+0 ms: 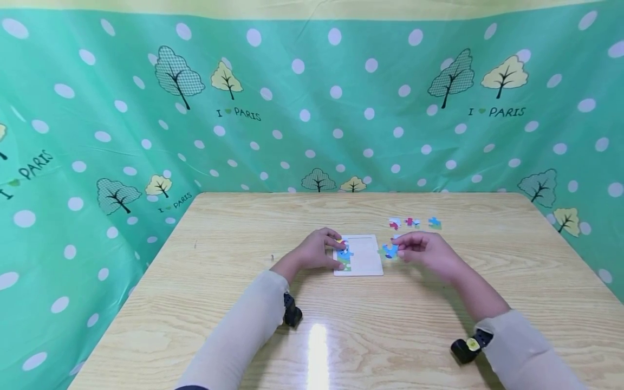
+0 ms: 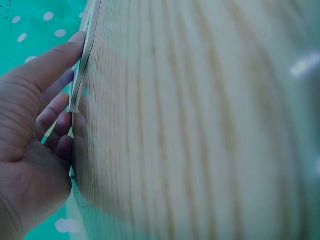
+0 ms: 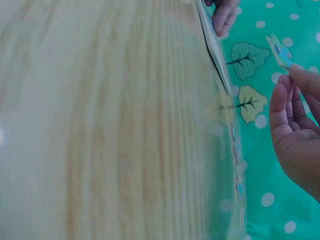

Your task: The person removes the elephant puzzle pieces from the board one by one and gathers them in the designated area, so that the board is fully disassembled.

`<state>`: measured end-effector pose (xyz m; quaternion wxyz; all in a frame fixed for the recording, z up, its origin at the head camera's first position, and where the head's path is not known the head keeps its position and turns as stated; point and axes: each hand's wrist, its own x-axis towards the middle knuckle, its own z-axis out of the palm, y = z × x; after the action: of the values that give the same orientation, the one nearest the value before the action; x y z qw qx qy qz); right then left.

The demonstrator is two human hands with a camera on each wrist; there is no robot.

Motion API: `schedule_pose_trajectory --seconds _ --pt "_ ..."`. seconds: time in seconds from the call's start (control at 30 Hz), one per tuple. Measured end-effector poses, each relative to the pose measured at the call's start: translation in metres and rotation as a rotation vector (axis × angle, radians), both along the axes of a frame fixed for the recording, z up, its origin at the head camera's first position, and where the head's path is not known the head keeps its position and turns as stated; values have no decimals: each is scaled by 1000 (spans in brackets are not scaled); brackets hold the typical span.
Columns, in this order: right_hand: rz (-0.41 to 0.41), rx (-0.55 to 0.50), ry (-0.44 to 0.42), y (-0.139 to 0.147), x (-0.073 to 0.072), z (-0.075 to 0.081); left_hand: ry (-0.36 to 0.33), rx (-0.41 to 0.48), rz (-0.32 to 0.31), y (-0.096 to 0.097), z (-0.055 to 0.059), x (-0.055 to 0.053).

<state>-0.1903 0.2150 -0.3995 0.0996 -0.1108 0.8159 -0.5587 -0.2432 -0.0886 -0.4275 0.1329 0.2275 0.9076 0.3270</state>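
A white puzzle tray lies flat on the table, with colourful joined pieces along its left side. My left hand holds the tray at that side, thumb at the near corner and fingers toward the far one. In the left wrist view, the left hand has its thumb along the tray's edge. Just right of the tray, my right hand pinches a blue-and-green jigsaw piece between thumb and fingertips. The right wrist view shows this jigsaw piece raised and tilted above the right hand.
Behind the right hand, three loose jigsaw pieces lie in a row: a red-and-white piece, a pink-and-white piece and a blue-and-green piece. The wood-grain table reaches back to a green dotted cloth.
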Motion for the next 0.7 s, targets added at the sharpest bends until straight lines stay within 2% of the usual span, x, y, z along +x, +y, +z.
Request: schedule_pose_trajectory --seconds 0.27,0.7 --pt "-46 11 16 18 3 7 1 7 1 0 0 -1" --pt "-116 119 61 53 0 3 5 -5 -1 -1 0 0"
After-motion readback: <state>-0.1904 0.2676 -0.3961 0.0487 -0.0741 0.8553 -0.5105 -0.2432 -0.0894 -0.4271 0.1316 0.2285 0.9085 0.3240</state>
